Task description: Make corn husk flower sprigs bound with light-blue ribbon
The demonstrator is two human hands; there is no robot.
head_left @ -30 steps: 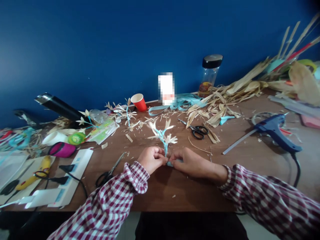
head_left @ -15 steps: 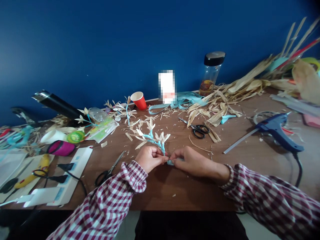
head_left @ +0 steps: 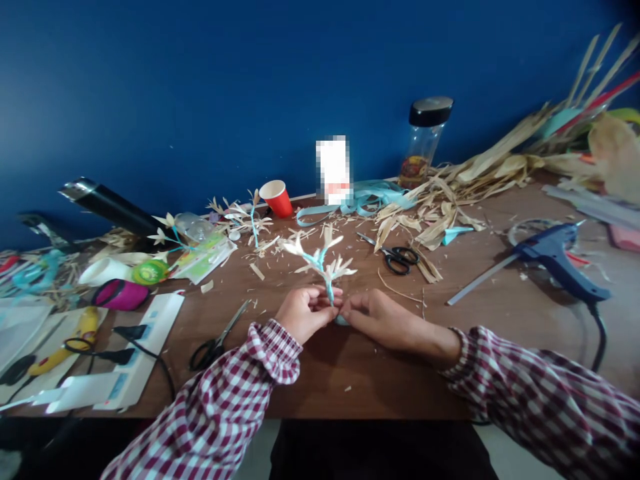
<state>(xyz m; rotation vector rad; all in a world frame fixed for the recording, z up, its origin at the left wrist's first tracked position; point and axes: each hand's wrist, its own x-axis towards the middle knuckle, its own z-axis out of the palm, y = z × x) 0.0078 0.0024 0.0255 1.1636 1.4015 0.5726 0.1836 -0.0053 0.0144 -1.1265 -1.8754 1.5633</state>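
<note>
Pinching the sprig (head_left: pixel 329 285) by the foot of its stem in the left hand (head_left: pixel 305 312), between thumb and fingertips. Standing nearly upright now, fanned out to both sides — half a second ago tipped well over to the left, across the knuckles. Looser now in the left grip too, opened somewhat behind the stem. Grasping the blue tape (head_left: pixel 342 321) in the right hand (head_left: pixel 383 320), close at the sprig's foot and mostly hidden under the fingertips; impossible to tell how joined to the stem, if at all. Pointing, as a judgement, to a roll of the stem between the left fingertips rather than a fresh hold — probably fine work at the foot, still in hand, kept steady by both grips. Unmoved and out of reach of either hand: beyond the sprig and to its left, the cup (head_left: pixel 280 200); beyond and to its right, the scissors (head_left: pixel 385 251); far to its right, the gun (head_left: pixel 553 247).
</note>
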